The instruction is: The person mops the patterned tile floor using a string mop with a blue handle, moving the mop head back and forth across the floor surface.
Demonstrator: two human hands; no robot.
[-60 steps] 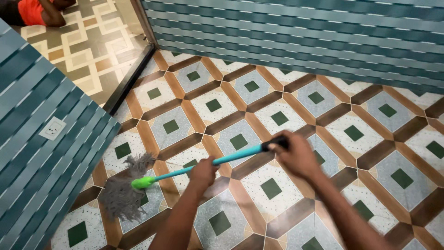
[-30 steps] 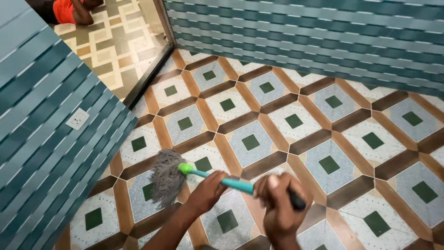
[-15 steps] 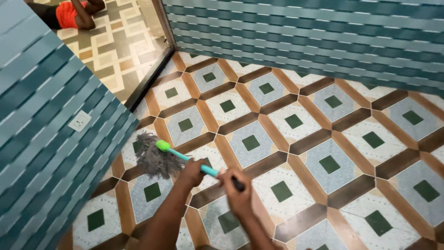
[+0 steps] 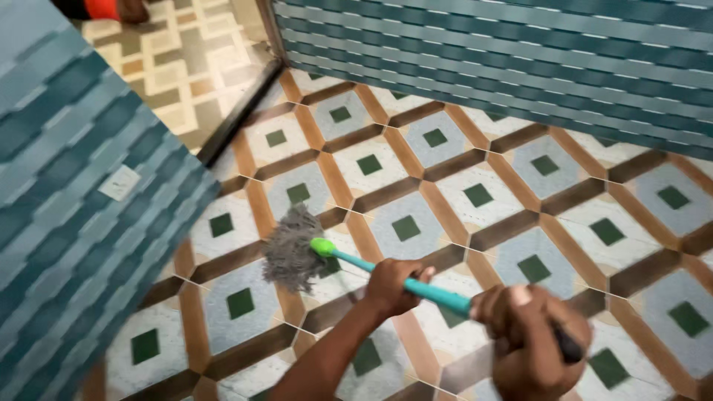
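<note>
I hold a mop with a teal handle (image 4: 438, 295) and a bright green collar. Its grey string head (image 4: 290, 251) rests on the patterned tile floor (image 4: 475, 193), near the left wall. My left hand (image 4: 392, 286) is wrapped around the middle of the handle. My right hand (image 4: 529, 343) grips the black upper end, close to the camera and blurred.
A teal ribbed wall (image 4: 67, 223) with a white socket plate (image 4: 119, 183) runs along the left. Another teal wall (image 4: 520, 59) closes the back. A dark doorway threshold (image 4: 238, 113) leads to a cream-tiled room, where part of a person in orange (image 4: 104, 9) shows.
The mop head has swept right, away from the left wall. Both hands have moved right along with it, and my right hand has come closer to the camera.
</note>
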